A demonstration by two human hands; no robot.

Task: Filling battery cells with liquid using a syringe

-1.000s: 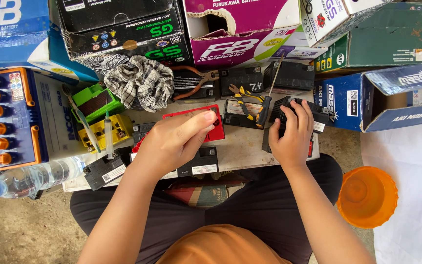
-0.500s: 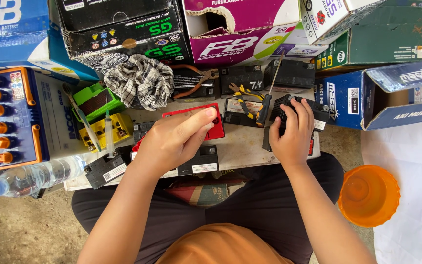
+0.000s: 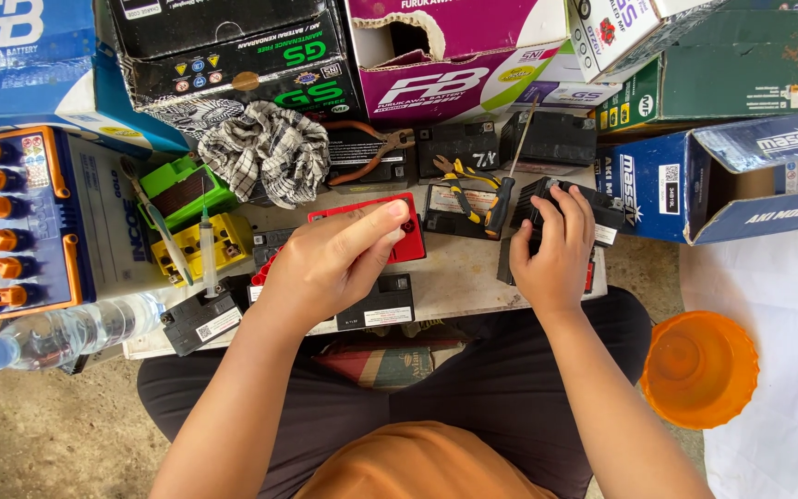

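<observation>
A: Left hand [image 3: 330, 263]?

B: Over the board, fingers drawn together, thumb against forefinger near the red lid [image 3: 405, 242]. Whether anything is pinched between them, cannot tell. A small black battery [image 3: 376, 303] lies just near of the hand.

A: Right hand [image 3: 554, 249]?

B: Fingers spread and curled down onto a black battery [image 3: 593, 205] at the right end of the board, gripping its top. A screwdriver [image 3: 502, 199] and yellow-handled pliers [image 3: 459, 185] lie just left of it.

A: Containers?

B: Far row: a black-and-green box [image 3: 242, 55], closed. A purple-and-white box [image 3: 454, 55], top torn open; inside is dark, contents not visible. A green box [image 3: 741, 65] at far right, closed. Right: a blue box [image 3: 731, 176] lying on its side, flap open towards the right, brown interior showing, nothing visible in it. Near right: an orange bowl [image 3: 699, 370] on white sheet, nothing seen in it.

A: Left side?

B: Large white battery [image 3: 39, 222] with orange caps. A clear bottle [image 3: 57, 333] with blue cap lies on its side, liquid inside. A syringe [image 3: 207, 254] stands by a yellow battery [image 3: 233, 236]. Checked cloth [image 3: 265, 152] is bunched behind.
</observation>
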